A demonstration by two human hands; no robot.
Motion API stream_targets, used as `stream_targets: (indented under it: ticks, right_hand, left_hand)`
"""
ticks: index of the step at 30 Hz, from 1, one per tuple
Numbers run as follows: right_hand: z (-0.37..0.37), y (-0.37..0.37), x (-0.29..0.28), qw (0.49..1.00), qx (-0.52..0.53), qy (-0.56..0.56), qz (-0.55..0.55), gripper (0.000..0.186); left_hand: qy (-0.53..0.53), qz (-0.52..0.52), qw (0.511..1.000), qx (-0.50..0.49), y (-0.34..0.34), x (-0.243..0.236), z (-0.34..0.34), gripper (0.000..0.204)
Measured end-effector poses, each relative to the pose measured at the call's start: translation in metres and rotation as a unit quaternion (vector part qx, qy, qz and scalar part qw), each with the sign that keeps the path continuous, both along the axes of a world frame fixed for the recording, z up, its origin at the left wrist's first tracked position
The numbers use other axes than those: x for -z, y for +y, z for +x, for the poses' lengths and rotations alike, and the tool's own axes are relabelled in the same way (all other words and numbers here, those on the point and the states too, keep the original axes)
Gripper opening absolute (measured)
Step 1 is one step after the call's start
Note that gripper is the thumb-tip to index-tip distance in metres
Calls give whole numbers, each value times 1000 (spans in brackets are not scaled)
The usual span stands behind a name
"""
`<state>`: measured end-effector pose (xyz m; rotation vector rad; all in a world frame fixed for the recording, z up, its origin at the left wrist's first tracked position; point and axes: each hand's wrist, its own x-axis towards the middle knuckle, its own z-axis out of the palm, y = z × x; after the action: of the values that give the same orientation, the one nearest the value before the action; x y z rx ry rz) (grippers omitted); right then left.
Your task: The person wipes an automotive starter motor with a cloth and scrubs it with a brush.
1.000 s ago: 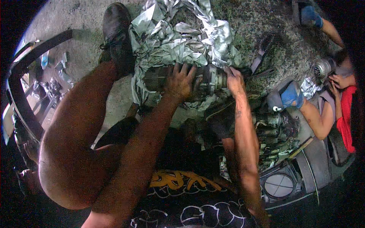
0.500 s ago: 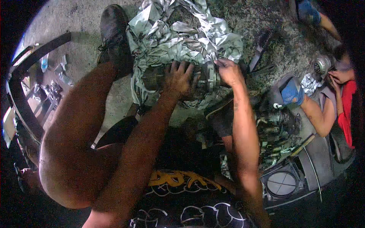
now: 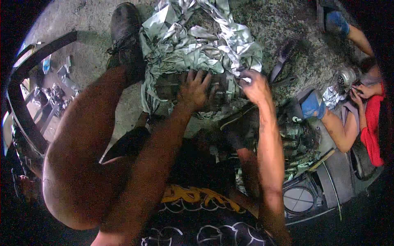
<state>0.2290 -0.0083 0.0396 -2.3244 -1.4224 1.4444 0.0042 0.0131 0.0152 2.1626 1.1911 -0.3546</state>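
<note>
One spread left grip [image 3: 194, 89] overlaps a cylinder [image 3: 166, 85] beside crumpled sheeting [image 3: 188, 51]; right grip [image 3: 255, 88] unclear.

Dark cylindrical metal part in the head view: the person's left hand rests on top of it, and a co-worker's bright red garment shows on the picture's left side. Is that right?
Not quite: the co-worker's bright red garment is on the picture's right side, as the head view shows. The person's left hand does rest on the dark cylindrical metal part.
</note>
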Motion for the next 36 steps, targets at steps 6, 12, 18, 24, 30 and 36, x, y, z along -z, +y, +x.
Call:
stream_targets:
  ticks: [6, 12, 18, 24, 30, 36]
  right_hand:
    - [-2, 11, 5, 997, 6, -62, -40, 27]
    - [-2, 0, -5, 1000, 0, -6, 17, 21]
    - [3, 2, 48, 994, 69, -5, -79, 27]
    - [14, 2, 17, 992, 42, 81, -90, 26]
    - [-3, -12, 26, 994, 88, 4, 68, 17]
    - [-27, -21, -14, 985, 86, 25, 149, 15]
  left_hand:
    - [-15, -45, 999, 0, 6, -17, 10, 53]
    - [-52, 65, 996, -10, -1, -10, 3, 50]
    - [-20, 10, 1000, 9, 2, -12, 7, 54]
    - [0, -51, 999, 9, 7, -16, 3, 50]
    - [-80, 73, 994, 18, 0, -5, 5, 50]
    - [-88, 108, 990, -4, -2, -5, -4, 44]
